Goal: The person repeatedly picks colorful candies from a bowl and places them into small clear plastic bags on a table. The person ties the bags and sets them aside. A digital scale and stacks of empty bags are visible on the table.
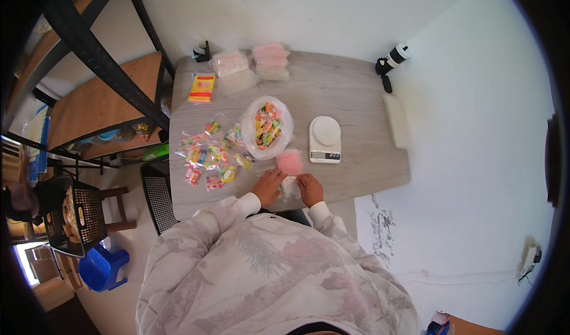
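At the table's front edge, my left hand (267, 187) and my right hand (310, 189) grip the opposite sides of a small clear plastic bag (290, 189). Its contents cannot be made out. Just beyond my fingertips lies a stack of pink plastic bags (289, 160). Farther back stands a large translucent bag (288, 134), its mouth wide, full of wrapped candies (268, 128). To its left lie several small clear bags of colorful candies (207, 154). A white digital kitchen scale (325, 132) sits to the right with a bare platform.
Piles of pinkish plastic bags (270, 61) and a yellow-and-red packet (202, 88) occupy the back of the wood-grain table (360, 112). A black-and-white bottle (394, 58) stands at the back right corner. Leftward are a black-framed shelf (111, 99), a dark basket (156, 197) and a blue stool (100, 268).
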`<state>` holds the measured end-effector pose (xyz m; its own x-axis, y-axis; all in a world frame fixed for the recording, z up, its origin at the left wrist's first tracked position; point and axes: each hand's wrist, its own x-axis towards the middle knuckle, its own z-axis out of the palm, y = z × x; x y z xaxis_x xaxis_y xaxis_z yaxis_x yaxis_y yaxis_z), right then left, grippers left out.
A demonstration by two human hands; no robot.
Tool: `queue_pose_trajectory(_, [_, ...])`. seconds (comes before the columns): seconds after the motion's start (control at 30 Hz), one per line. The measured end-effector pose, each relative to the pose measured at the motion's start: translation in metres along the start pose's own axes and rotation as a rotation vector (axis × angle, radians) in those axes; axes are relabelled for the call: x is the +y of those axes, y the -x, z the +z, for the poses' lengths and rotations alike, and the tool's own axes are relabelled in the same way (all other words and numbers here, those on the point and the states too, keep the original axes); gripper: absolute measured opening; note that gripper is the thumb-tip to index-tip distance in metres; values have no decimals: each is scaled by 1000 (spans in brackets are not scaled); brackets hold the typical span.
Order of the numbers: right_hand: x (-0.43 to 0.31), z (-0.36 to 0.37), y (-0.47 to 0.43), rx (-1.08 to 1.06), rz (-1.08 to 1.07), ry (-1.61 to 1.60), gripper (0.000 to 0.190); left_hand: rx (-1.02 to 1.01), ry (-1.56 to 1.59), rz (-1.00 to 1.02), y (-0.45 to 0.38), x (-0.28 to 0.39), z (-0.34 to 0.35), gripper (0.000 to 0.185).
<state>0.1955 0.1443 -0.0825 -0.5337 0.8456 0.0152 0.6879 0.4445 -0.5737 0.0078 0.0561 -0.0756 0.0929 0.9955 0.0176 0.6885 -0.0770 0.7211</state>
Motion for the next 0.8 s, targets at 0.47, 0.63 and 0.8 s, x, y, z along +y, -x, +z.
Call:
queue_pose_trajectory(0.47, [20,-38,-12,35,304,-664,19,-17,-42,-168,1,-15,-11,49])
queue_pose_trajectory(0.63, [5,-40,-15,39,203,-556,17,46,-464,-216,24,-29,-29,49])
queue_pose_trajectory(0.8, [-15,-38,-18,36,73,-436,14,65,-584,-346,48,-46,-40,57])
